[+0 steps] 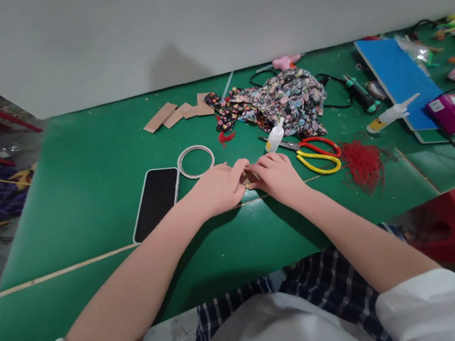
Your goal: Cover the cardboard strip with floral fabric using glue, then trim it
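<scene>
My left hand (222,187) and my right hand (276,178) meet over the green table, both closed on a small brown cardboard piece (248,178). Thumbs and fingertips pinch it from either side and cover most of it. A small patterned patch shows at its lower edge, too small to name. Just beyond my right hand stands a white glue bottle (275,136), tilted. To its right lie scissors (319,154) with one red and one yellow handle. A roll of tape (196,162) rests flat by my left hand, beside a dark-screened phone (156,205).
Behind the hands lie brown cardboard strips (161,116) and floral fabric (291,100). To the right are red threads (363,165), a second glue bottle (388,117), a blue board (401,77) and a purple device (453,113) with cables. A pink glue gun (286,62) lies near the wall.
</scene>
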Available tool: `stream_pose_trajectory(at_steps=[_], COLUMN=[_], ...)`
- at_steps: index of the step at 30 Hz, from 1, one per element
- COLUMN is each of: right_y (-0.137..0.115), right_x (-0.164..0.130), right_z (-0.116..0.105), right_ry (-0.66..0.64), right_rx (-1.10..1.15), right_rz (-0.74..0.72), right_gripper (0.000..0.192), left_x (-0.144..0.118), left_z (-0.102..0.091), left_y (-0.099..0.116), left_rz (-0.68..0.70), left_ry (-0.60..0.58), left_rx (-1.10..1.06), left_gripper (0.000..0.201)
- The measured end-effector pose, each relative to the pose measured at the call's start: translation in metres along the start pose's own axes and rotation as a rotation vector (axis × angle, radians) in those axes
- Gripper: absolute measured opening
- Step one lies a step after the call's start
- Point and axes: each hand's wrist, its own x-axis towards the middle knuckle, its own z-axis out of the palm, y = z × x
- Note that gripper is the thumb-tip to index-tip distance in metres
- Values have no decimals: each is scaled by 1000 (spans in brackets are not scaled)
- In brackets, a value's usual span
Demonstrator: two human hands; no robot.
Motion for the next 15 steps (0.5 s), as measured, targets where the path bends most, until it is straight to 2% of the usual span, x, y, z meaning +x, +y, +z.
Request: stream_pose_trajectory(at_steps=[3,6,9,12,15], right_y=[-1,-2,-2,-3,-4], right_x=[2,3,3,4,6], right_z=[-2,-3,-4,-5,-8], right_ry=[2,-22,-35,-49,-79], right_rx=[-5,13,30,38,52], right_rz=[21,-1,-5,4,-1], right_gripper=[51,41,32,32,31], left_x=[0,-2,-6,-11,-17], left_z=[0,4,6,5,2], left_y=[0,1,-3,-16,-33], left_rz=[18,11,-67,-171,-269], left_ry=[4,15,68,167,256], left_rx=[-19,-79,-232,-412,-303], left_gripper=[44,45,44,46,48])
